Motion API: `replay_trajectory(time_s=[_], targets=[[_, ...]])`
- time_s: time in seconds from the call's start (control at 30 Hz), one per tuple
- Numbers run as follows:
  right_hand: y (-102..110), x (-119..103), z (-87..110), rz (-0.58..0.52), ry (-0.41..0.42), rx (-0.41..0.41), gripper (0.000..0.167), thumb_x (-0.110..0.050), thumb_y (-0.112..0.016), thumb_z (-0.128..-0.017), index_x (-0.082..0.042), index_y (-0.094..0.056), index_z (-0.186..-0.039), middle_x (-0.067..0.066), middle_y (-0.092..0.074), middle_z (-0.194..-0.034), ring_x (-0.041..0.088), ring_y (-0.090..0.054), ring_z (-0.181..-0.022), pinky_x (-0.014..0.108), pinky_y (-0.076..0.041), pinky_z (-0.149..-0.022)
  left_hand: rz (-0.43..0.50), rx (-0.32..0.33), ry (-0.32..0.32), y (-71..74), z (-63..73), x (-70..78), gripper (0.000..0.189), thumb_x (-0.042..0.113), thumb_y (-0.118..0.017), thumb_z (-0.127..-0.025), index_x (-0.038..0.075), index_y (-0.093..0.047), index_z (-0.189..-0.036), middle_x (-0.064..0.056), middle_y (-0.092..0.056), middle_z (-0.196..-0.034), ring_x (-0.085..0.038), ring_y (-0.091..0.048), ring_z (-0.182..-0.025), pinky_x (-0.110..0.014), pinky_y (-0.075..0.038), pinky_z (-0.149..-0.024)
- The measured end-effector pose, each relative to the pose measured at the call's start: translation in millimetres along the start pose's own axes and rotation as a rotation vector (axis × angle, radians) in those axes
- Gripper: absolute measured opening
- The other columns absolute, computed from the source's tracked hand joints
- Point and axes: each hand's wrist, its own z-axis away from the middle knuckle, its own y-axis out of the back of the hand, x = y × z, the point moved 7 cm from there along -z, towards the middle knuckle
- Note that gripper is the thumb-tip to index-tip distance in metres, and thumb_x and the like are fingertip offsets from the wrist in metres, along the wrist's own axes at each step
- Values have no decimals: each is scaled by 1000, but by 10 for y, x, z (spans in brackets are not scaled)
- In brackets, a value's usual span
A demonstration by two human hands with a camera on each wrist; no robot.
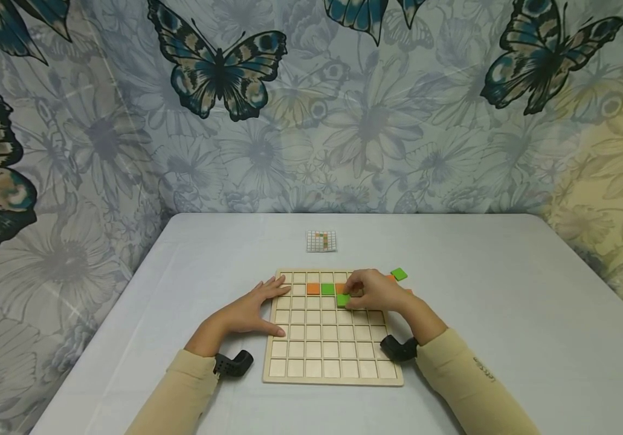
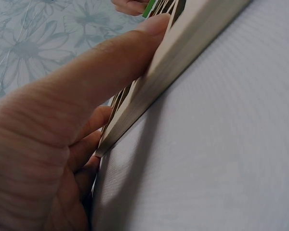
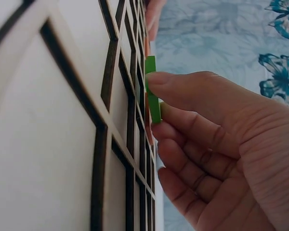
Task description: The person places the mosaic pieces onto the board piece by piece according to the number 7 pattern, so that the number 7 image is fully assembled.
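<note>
A wooden grid board (image 1: 333,382) lies on the table, its squares parted by thin raised strips. My right hand (image 1: 379,291) pinches a green tile (image 3: 153,89) between thumb and fingers, close over the second row from the far edge. In the head view that green tile (image 1: 342,300) sits just below an orange tile (image 1: 340,288). Left of these, another orange tile (image 1: 313,289) and a green one (image 1: 327,289) lie in neighbouring squares. My left hand (image 1: 248,311) rests along the board's left edge with fingers spread, its thumb (image 2: 154,26) on the rim.
Beyond the board lies a small card (image 1: 321,241) printed with a grid and coloured squares. A loose green tile (image 1: 399,274) is at the board's far right, near orange tiles partly hidden by my right hand. Butterfly-patterned cloth (image 1: 267,157) hangs behind the white table (image 1: 496,290).
</note>
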Motion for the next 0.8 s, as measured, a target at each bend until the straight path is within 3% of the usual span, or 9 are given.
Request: replay_trajectory(time_s=[0.3, 0.8], targets=[[-23, 20, -6, -20, -22, -27, 19, -15, -75, -78, -7, -67, -94, 3, -65, -93, 12, -58, -84, 23, -50, -73, 4, 7, 11, 11, 15, 3, 94, 44, -80, -68, 17, -35, -145, -5, -11, -158, -33, -1, -145, -53, -5, -118], [-25, 8, -1, -4, -13, -17, 18, -14, -75, -77, -7, -68, -92, 4, -65, -92, 11, -56, -81, 22, -50, -70, -1, 0, 8, -8, -13, -43, 95, 47, -79, -67, 19, -34, -146, -2, -10, -158, -30, -1, -146, -52, -4, -118]])
